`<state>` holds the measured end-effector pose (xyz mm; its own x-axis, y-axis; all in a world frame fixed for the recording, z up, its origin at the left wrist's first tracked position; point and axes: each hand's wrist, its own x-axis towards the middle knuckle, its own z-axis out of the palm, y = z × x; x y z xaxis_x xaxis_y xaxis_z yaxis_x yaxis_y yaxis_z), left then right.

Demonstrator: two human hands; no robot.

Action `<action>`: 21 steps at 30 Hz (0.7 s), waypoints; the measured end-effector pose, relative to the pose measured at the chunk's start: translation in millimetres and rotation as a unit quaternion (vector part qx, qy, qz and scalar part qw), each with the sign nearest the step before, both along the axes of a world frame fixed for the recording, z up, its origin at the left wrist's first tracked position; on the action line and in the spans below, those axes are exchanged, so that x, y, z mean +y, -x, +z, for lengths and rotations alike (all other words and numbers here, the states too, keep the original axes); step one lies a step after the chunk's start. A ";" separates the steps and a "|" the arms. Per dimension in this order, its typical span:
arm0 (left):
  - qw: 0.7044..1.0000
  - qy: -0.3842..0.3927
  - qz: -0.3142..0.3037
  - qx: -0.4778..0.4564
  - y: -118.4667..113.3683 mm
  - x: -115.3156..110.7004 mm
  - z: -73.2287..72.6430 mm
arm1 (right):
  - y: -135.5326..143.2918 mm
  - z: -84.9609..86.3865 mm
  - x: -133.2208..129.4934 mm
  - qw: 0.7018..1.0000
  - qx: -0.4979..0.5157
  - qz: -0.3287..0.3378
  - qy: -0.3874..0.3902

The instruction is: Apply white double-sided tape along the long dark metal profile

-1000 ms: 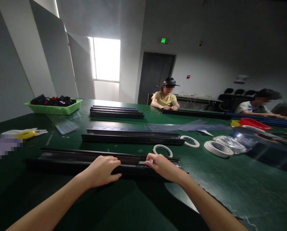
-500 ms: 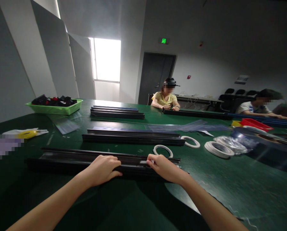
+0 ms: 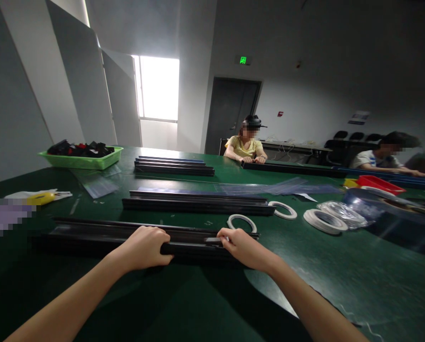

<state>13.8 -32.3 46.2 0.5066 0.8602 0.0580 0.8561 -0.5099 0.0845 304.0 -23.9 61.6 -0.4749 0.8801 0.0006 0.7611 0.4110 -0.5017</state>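
A long black channel (image 3: 91, 233) lies across the green table in front of me. My left hand (image 3: 146, 248) is wrapped over its near wall around the middle, thumb on the near side. Toward the channel's right end, my right hand (image 3: 239, 246) pinches a small pale strip (image 3: 212, 240) whose left part shows inside the channel. Just behind my right hand a white tape roll (image 3: 241, 217) lies flat, partly hidden by it.
Farther back are a second black channel (image 3: 198, 205), stacked channels (image 3: 173, 167) and clear plastic strips (image 3: 269, 187). A green basket (image 3: 86, 161) stands back left, more tape rolls (image 3: 324, 222) right. Two people sit across the table.
The channel has slid a little to the left, with my left hand on it. My right hand has stayed nearly in place, and more of the pale strip shows.
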 end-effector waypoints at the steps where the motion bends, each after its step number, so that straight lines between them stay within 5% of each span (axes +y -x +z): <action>1: 1.000 -0.001 0.000 0.000 -0.2 0.0 -0.3 | 0.4 0.3 -0.3 1.000 0.000 -0.001 0.001; 21: 0.997 -0.021 -0.071 -0.019 -11.5 -2.1 -7.5 | 1.0 -4.6 5.2 1.000 0.006 -0.008 0.022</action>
<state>25.3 -34.5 38.7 0.6199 0.7764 0.1140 0.7715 -0.6295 0.0921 303.0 -18.7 57.0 -0.4615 0.8866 -0.0320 0.7607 0.3769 -0.5285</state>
